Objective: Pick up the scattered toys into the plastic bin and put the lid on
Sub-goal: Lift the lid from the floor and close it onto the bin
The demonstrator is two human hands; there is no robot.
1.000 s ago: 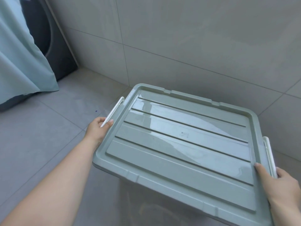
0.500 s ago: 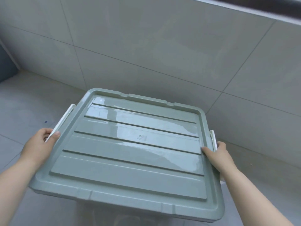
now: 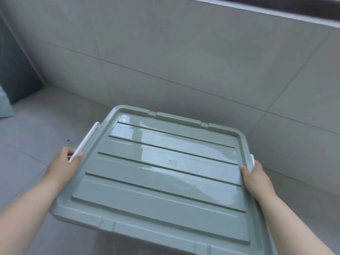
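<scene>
A grey-green ribbed lid (image 3: 165, 181) fills the lower middle of the head view and lies level. My left hand (image 3: 64, 164) grips its left edge, thumb against the white clip (image 3: 86, 138). At the right edge, my right hand (image 3: 255, 177) holds the lid beside the other white clip (image 3: 253, 160). Under the near edge a clear bin wall (image 3: 117, 243) shows faintly. The lid hides the bin's inside and any toys.
A tiled wall (image 3: 184, 52) rises just behind the lid. Grey floor tiles (image 3: 36, 126) spread to the left. At the far left stand a dark panel (image 3: 16, 80) and a pale blue cloth (image 3: 4, 105).
The lid has swung from a tilt to square in front of me, and both hands kept their grip. The view panned right, then back left; the cloth shows at the left edge again.
</scene>
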